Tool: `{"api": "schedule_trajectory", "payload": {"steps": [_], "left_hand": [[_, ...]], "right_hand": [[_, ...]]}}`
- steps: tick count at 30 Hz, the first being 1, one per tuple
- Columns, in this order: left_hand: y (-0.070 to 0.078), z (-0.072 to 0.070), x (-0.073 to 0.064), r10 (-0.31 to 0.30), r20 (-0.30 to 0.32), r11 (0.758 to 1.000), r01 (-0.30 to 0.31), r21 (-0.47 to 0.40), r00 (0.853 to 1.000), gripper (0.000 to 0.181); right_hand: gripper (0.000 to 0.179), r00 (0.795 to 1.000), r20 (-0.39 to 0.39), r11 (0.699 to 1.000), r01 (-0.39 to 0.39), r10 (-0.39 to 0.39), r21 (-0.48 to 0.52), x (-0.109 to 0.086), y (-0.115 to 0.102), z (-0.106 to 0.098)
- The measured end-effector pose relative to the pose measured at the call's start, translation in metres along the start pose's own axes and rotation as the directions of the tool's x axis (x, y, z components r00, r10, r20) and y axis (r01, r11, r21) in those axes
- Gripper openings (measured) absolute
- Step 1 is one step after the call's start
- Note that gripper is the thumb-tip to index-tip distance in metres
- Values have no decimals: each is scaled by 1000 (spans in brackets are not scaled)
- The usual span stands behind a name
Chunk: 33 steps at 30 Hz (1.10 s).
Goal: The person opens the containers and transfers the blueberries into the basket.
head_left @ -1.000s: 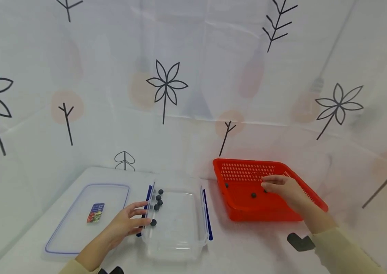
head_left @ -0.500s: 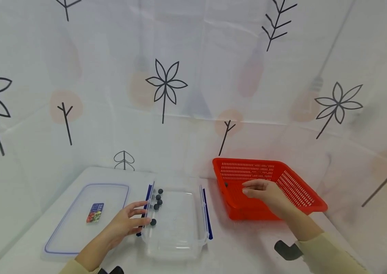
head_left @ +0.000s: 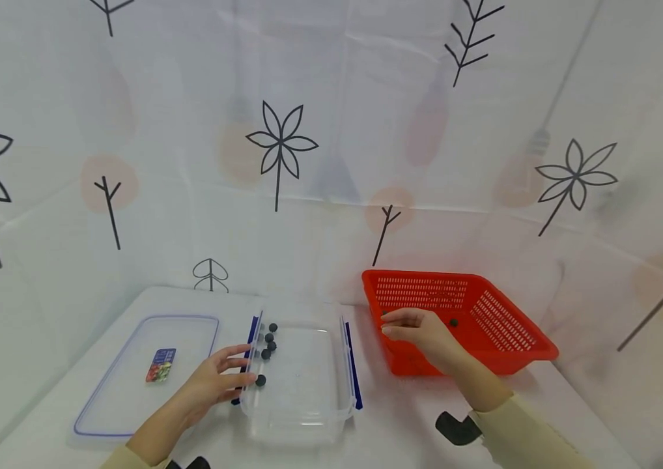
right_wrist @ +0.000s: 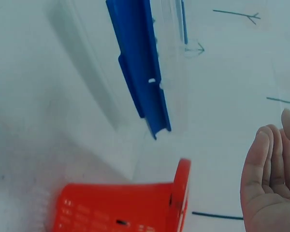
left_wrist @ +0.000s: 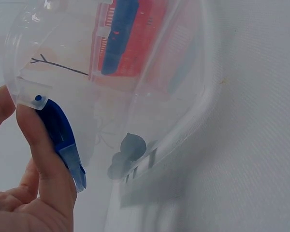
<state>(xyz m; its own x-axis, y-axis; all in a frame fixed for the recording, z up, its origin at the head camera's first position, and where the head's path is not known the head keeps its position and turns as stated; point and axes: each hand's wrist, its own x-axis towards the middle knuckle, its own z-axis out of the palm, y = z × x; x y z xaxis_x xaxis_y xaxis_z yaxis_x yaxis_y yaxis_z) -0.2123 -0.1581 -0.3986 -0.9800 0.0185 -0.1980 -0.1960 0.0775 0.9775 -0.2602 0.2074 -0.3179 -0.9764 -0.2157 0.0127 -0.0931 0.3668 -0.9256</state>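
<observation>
One basket (head_left: 416,361), one box (head_left: 308,368), one lid (head_left: 117,397), two hands (head_left: 220,376), five boxed balls (head_left: 271,346).

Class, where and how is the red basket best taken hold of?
Take the basket probably by its right rim, coming from the right and hooking underneath: the rim juts outward there, while the box stands to the left.

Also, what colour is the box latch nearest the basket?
The latch is blue, clearest in the right wrist view.
</observation>
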Motion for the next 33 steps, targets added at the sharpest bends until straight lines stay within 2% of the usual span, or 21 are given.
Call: {"api": "schedule_trajectory", "payload": {"steps": [10, 21, 33], "left_hand": [[-2, 0, 2, -7, 3, 1000, 7, 4, 1000, 65], [-2, 0, 3, 6, 5, 1000, -6, 5, 1000, 66], [-4, -1, 2, 5, 6, 1000, -5, -6, 1000, 65]], "right_hand": [[25, 1000, 20, 1000, 17, -17, 17, 7, -1, 26], [27, 988, 125, 993, 85, -94, 77, 15, -10, 48], [25, 972, 201, 991, 116, -126, 61, 22, -22, 72]]}}
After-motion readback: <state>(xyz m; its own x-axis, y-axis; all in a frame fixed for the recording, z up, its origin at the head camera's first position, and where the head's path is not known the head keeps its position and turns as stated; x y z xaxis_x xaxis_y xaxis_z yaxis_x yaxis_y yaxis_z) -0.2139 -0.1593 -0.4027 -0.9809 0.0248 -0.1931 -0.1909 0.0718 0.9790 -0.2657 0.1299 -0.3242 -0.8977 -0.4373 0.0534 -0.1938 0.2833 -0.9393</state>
